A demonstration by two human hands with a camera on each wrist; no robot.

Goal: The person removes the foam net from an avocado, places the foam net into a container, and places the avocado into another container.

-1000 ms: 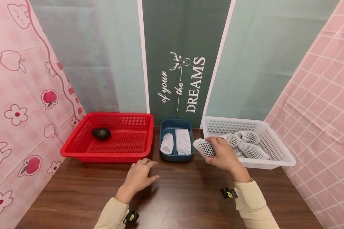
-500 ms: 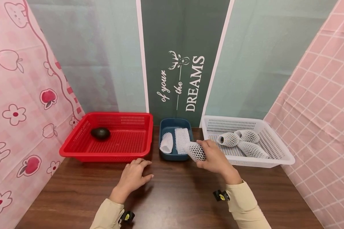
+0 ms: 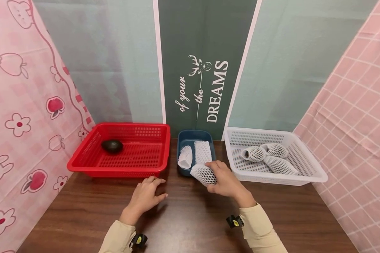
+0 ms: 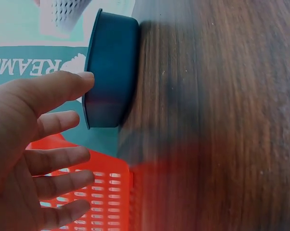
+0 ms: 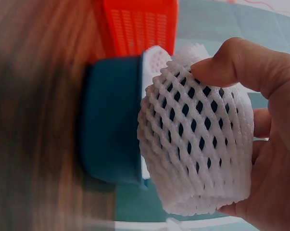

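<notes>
My right hand (image 3: 225, 182) grips a dark item wrapped in a white foam net (image 3: 204, 174), held at the front edge of the blue bin (image 3: 184, 172). In the right wrist view the thumb and fingers of my right hand (image 5: 274, 110) wrap round the netted item (image 5: 197, 134), dark showing through the mesh. Two white foam nets (image 3: 185, 157) lie in the bin. My left hand (image 3: 144, 196) is in front of the red basket, fingers spread and holding nothing; the left wrist view shows my left hand (image 4: 44, 154) beside the blue bin (image 4: 113, 70).
At the left stands a red basket (image 3: 120, 173) with one dark avocado-like fruit (image 3: 112, 146) in it. The white basket (image 3: 282, 180) at the right holds several net-wrapped items (image 3: 280, 165). Brown wooden table (image 3: 190, 218) lies in front; patterned cloths hang around.
My right hand has carried the netted item leftward from beside the white basket to the front of the blue bin. My left hand has shifted slightly left.
</notes>
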